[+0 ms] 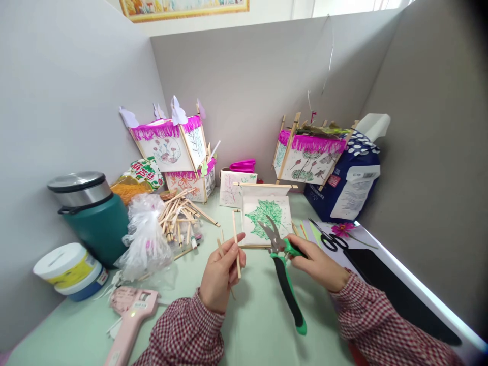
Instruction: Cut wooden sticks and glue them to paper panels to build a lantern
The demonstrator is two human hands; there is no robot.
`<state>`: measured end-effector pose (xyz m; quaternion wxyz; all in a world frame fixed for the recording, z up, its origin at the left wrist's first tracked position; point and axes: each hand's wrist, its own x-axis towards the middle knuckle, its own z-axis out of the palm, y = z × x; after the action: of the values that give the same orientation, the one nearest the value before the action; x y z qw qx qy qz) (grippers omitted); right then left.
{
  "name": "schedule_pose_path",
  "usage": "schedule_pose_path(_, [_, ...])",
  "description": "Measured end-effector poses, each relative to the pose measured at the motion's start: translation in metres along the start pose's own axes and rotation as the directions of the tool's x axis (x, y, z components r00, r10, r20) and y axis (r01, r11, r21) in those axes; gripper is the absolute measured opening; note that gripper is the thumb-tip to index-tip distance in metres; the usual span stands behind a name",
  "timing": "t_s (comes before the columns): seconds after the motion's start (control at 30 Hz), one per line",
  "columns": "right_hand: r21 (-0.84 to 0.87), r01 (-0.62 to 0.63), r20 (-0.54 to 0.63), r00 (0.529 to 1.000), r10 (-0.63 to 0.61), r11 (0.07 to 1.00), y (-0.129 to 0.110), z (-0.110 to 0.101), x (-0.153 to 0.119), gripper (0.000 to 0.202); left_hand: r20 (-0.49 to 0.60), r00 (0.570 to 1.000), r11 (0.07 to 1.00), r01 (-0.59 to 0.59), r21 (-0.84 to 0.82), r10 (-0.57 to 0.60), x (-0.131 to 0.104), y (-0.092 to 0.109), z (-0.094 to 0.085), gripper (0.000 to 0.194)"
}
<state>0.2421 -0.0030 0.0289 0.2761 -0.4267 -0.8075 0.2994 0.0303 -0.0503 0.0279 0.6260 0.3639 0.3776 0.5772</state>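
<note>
Two thin wooden sticks are pinched between the fingers of my left hand, in the middle of the view. My right hand grips one handle of the green and black pruning shears; their blades are apart and point up and to the left, and the other handle hangs free. Behind the blades stands a white panel with a green leaf drawing, with wooden sticks along its top and bottom. A pile of short wooden sticks lies left of my hands.
Left are a green tumbler, a white tub, plastic bags and a pink glue gun. Decorated lanterns stand behind. Right are black scissors, a pink flower, a black phone-like slab and a blue bag.
</note>
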Motion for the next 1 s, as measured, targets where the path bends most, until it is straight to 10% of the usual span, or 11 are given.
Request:
schedule_pose_path(0.33, [0.130, -0.169, 0.054, 0.985, 0.164, 0.977, -0.012, 0.048, 0.003, 0.045, 0.059, 0.998, 0.994, 0.009, 0.113, -0.016, -0.001, -0.006, 0.002, 0.044])
schedule_pose_path(1.0, [0.239, -0.249, 0.101, 0.968, 0.231, 0.939, 0.001, 0.039, 0.013, 0.048, 0.081, 0.996, 0.989, 0.008, 0.150, -0.020, -0.001, -0.002, -0.001, 0.042])
